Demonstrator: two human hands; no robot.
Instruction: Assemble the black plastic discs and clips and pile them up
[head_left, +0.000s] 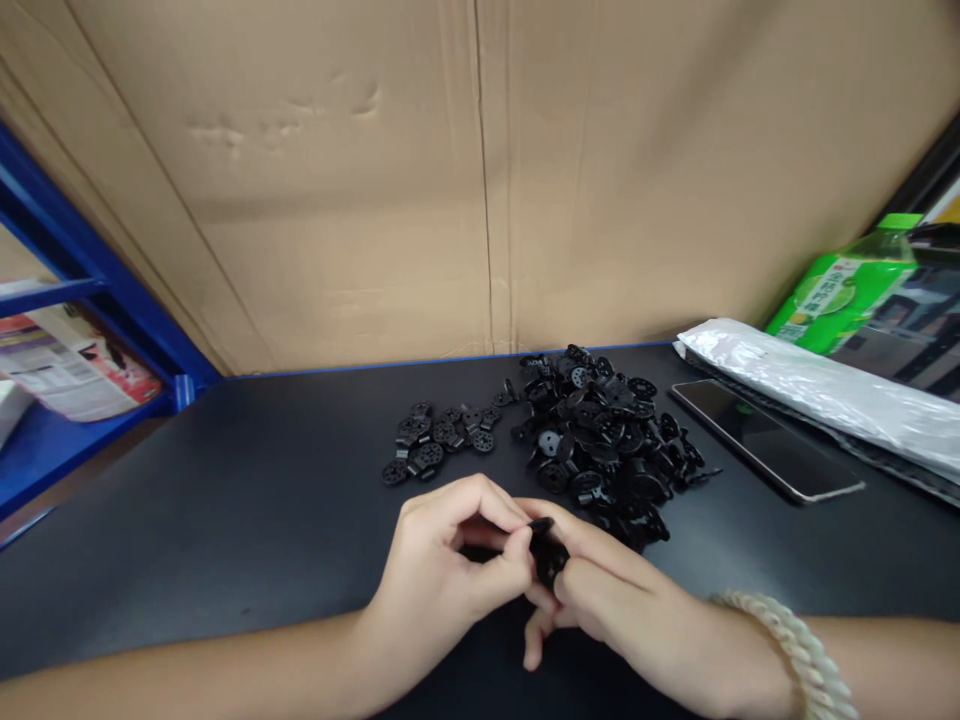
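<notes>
Head view. Left hand (442, 570) and right hand (615, 600) meet at the near centre of the black table (225, 500), forearms entering from the bottom edge. Fingers of both hands are curled inward and pinched tight on one small black part (547, 558), held between the fingertips just above the table. The right wrist carries a beaded bracelet (795, 640).

Just beyond the hands lies a large pile of black parts (600, 430); a small group of parts (442, 440) lies to its left. Right of the pile: a phone (765, 450), a white plastic bag (817, 390), a green bottle (847, 290). A cardboard wall (480, 170) closes the rear; a blue shelf frame (75, 250) stands left.
</notes>
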